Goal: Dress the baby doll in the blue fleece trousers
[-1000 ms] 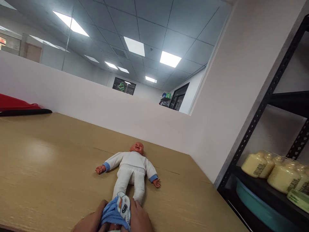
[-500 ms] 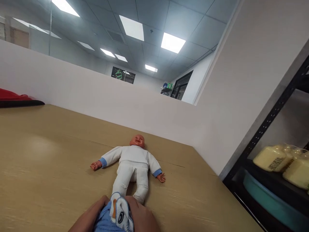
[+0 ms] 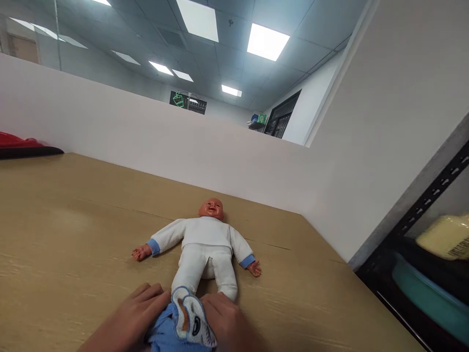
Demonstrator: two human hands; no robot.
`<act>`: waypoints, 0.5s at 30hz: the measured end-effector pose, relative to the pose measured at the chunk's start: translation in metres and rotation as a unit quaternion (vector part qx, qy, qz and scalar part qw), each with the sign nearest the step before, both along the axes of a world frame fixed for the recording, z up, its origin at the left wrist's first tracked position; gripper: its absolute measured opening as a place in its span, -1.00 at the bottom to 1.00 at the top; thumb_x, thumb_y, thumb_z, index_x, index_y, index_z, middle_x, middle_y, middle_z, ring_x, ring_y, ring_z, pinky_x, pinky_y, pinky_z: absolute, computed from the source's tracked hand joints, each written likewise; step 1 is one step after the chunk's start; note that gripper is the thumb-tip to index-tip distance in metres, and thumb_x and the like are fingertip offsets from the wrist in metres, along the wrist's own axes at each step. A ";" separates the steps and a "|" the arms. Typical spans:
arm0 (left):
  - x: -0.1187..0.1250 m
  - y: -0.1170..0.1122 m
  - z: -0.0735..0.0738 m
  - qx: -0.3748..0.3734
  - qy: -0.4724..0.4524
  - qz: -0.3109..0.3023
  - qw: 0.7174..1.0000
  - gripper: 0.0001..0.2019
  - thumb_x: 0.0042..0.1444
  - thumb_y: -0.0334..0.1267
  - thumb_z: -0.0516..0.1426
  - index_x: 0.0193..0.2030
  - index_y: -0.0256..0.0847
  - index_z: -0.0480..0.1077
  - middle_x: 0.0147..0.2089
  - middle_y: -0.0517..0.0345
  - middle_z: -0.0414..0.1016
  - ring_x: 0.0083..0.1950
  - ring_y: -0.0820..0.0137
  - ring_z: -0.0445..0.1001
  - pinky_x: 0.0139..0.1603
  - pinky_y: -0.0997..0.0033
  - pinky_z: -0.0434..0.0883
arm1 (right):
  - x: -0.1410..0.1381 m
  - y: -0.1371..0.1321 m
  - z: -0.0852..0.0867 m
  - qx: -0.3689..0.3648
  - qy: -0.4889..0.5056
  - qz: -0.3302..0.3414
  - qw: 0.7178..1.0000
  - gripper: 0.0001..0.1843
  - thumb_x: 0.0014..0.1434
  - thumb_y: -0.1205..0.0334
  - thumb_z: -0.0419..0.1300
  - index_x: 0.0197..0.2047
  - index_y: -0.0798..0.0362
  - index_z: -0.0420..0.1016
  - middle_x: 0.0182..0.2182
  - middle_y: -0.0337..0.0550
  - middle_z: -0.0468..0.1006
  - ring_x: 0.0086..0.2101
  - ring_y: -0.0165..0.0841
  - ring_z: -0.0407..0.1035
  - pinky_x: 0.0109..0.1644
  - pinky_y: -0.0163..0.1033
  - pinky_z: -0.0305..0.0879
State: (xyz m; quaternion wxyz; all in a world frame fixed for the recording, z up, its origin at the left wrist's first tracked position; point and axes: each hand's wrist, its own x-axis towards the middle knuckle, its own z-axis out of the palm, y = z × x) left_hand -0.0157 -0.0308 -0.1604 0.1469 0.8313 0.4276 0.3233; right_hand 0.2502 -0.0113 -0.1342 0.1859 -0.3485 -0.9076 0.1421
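A baby doll [image 3: 208, 232] in a white top and white trousers with blue cuffs lies on its back, arms spread and legs toward me. At its feet is a blue fabric garment [image 3: 170, 330] with a white, blue-edged animal patch, its full shape cut off by the frame. My left hand [image 3: 146, 305] is closed on the garment's left side. Gripping the right side, by the doll's other foot, is my right hand [image 3: 227, 315]. The lower legs are partly hidden behind the cloth and fingers.
The doll lies on a tan wooden tabletop [image 3: 91, 234] bordered by a low white wall [image 3: 146, 139]. Red cloth [image 3: 18, 140] rests at the far left. A black metal rack [image 3: 421, 210] at right holds a yellow package [image 3: 447, 238] and a teal basin [image 3: 428, 288].
Both hands have moved slightly up the picture with the garment, and more of their backs and fingers shows. The view has shifted a little, moving the rack rightward.
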 end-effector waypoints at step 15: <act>-0.030 0.033 0.040 -0.338 -0.142 0.021 0.930 -0.25 0.15 0.10 0.39 0.45 -0.02 0.42 0.51 0.03 0.42 0.54 -0.11 0.29 0.58 -0.06 0.23 | 0.009 0.057 0.062 -0.324 0.108 0.072 0.937 -0.40 -0.10 -0.34 0.55 -0.25 0.02 0.73 -0.44 -0.34 0.49 -0.39 -0.36 0.29 -0.22 -0.27 0.36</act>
